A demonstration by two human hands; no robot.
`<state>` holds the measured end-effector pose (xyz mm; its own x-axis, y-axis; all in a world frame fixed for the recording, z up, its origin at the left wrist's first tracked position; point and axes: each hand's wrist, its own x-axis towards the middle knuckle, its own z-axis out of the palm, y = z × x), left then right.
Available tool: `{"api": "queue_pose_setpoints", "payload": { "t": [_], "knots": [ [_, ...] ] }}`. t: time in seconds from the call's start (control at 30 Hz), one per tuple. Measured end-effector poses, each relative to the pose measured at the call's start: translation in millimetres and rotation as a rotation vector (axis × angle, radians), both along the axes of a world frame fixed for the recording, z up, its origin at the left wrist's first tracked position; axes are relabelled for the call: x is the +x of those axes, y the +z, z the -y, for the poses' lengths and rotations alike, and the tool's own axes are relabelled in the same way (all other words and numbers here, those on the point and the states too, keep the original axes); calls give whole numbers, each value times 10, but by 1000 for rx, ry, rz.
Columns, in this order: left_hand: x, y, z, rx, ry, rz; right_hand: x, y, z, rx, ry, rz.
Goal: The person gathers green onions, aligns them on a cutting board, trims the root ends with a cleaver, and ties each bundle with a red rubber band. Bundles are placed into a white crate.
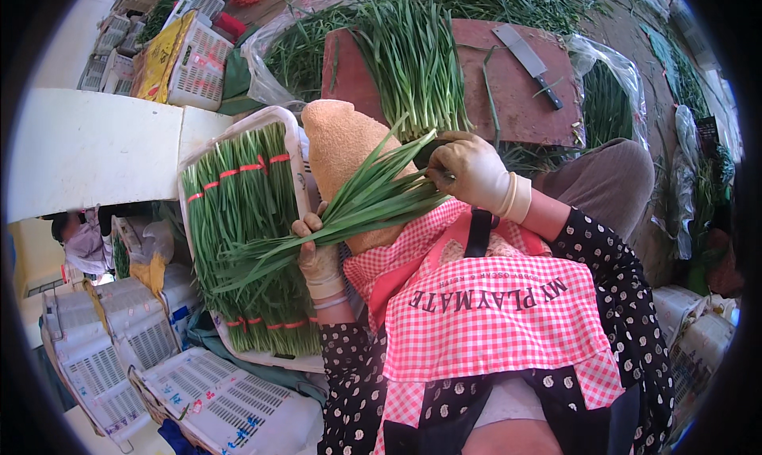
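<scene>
A loose bunch of garlic chives (369,208) lies slantwise across my lap, its leaves fanning out to the left. My gloved left hand (312,246) is closed around the leafy part, with the thumb and fingertips bare. At the pale stem end, my gloved right hand (467,169) pinches some of the strands between bent fingers. Just beyond it, a thick pile of garlic chives (411,62) rests on a reddish board (512,121). A cleaver (524,59) with a black handle lies on the board's right side.
Left of my lap stands a white plastic crate (292,124) packed with chive bundles (238,217) tied in red bands. Several stacked white crates (220,401) fill the lower left. Plastic-wrapped chives (607,100) stand right of the board. A person (86,240) is at the far left.
</scene>
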<state>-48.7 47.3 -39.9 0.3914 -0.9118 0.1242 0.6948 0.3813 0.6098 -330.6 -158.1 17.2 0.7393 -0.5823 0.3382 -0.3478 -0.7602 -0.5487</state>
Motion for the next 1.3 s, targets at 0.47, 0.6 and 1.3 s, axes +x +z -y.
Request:
{"api": "queue_pose_setpoints", "payload": {
  "t": [0.47, 0.6, 1.3],
  "knots": [
    [4, -96, -68, -14, 35, -6, -1198, -389, 451, 235, -258, -1008],
    [2, -107, -51, 5, 39, -49, -925, -70, 218, 642, -28, 44],
    [-43, -145, -70, 4, 37, -37, -694, -130, 241, 1080, -37, 8]
  ]
}}
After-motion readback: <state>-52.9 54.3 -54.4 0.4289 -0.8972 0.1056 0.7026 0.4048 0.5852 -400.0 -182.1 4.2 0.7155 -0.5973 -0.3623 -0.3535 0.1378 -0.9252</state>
